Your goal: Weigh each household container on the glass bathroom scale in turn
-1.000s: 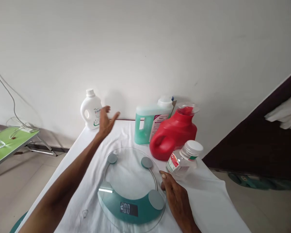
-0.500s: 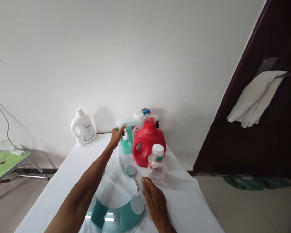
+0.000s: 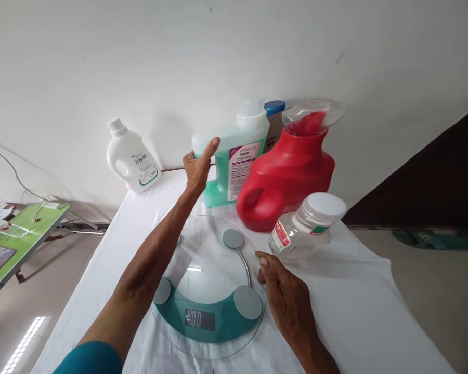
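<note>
In the head view, the left hand (image 3: 198, 167) reaches up to the centre of the frame and grips the handle side of a translucent jug of green liquid with a white cap and a pink-and-white label (image 3: 234, 156); the thumb lies along the jug's top edge and the fingers curl round behind it. The jug stands upright at the far end of a table under a white cloth (image 3: 354, 311), close to the white wall. Just right of it, touching or nearly so, is a red plastic detergent jug with a clear cap (image 3: 292, 171), and behind the two a blue cap (image 3: 275, 107) shows. Right of centre, a small clear plastic bottle with a white lid and a red-and-green label (image 3: 306, 228) stands in front of the red jug. The right hand (image 3: 284, 296) lies flat and open on the cloth at lower centre, holding nothing, its fingertips at the right rim of a round glass bathroom scale with a teal band and a digital display (image 3: 206, 291). At upper left, well apart, a white detergent bottle (image 3: 130, 158) stands by the wall. A green side table (image 3: 19, 234) sits at the left edge.
</note>
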A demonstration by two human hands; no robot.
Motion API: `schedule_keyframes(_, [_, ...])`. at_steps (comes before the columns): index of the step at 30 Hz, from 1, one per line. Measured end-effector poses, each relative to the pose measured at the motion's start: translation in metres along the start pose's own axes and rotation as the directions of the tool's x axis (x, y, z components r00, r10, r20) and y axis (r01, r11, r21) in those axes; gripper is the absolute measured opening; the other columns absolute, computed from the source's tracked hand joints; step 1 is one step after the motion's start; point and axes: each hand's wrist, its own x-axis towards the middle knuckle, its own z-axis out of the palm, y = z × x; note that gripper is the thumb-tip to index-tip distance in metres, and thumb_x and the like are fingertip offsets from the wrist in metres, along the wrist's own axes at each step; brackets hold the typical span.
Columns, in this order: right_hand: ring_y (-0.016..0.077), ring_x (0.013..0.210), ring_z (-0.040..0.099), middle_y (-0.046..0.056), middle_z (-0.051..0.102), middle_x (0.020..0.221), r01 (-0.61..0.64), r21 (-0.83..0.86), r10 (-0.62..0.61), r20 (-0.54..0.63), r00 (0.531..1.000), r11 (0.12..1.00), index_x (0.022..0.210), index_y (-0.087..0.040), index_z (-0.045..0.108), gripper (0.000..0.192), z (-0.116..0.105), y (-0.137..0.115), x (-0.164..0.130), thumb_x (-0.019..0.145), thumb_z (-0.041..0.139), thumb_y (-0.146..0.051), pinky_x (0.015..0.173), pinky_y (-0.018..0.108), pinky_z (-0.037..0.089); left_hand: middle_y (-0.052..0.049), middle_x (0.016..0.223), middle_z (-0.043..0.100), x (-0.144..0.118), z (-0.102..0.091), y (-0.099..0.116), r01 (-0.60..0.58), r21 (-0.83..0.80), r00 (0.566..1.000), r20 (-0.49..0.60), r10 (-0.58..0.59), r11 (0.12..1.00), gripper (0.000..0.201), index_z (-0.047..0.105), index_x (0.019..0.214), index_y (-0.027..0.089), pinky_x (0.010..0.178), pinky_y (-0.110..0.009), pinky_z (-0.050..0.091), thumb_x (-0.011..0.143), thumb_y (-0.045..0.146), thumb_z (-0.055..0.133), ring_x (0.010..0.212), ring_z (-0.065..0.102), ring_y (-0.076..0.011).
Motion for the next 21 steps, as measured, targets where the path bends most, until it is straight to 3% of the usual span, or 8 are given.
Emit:
schedule_keyframes(4, [0.0258,0.069,0.072,0.005,0.073,0.073,0.009,-0.009,-0.009,-0.007,1.0,1.0,0.106,-0.025,0.077,0.071,0.001,0.0,0.002,0.111,0.029,-0.078,0.072,0.037,0.058,0.0,0.069,0.065,0.003,-0.026,0.021,-0.099,0.015,0.995,0.009,0.099,0.995,0.04,0.067,0.077,0.019,0.065,-0.029,0.057,0.079,0.043,0.099,0.075,0.072,-0.0187])
schedule_keyframes(9, [0.0267,0.064,0.069,0.005,0.071,0.069,0.051,-0.012,-0.051,-0.017,0.999,0.999,0.095,-0.029,0.07,0.071,0.005,0.001,0.007,0.108,0.026,-0.083,0.068,0.037,0.053,0.005,0.061,0.048,-0.01,-0.071,0.064,-0.169,0.1,0.983,-0.054,0.175,0.98,0.052,0.059,0.072,0.022,0.046,-0.024,0.041,0.075,0.054,0.1,0.055,0.056,-0.012])
schedule_keyframes(15, [0.0249,0.059,0.063,0.005,0.067,0.064,0.136,-0.032,-0.137,-0.026,0.99,0.99,0.078,-0.032,0.055,0.066,0.008,0.002,0.01,0.107,0.026,-0.082,0.066,0.038,0.047,0.009,0.058,0.033,-0.071,-0.114,0.12,-0.166,0.125,0.975,-0.127,0.182,0.978,0.068,0.05,0.07,0.024,0.043,-0.024,0.03,0.068,0.072,0.098,0.046,0.037,-0.0072])
schedule_keyframes(21, [0.0236,0.061,0.064,0.004,0.064,0.063,0.206,-0.005,-0.206,-0.018,0.978,0.978,0.075,-0.032,0.05,0.057,0.007,0.005,0.009,0.11,0.034,-0.074,0.067,0.037,0.049,0.008,0.059,0.036,-0.136,-0.141,0.132,-0.077,0.054,0.99,-0.118,0.083,0.996,0.074,0.049,0.069,0.024,0.044,-0.024,0.027,0.06,0.079,0.097,0.047,0.031,-0.0058])
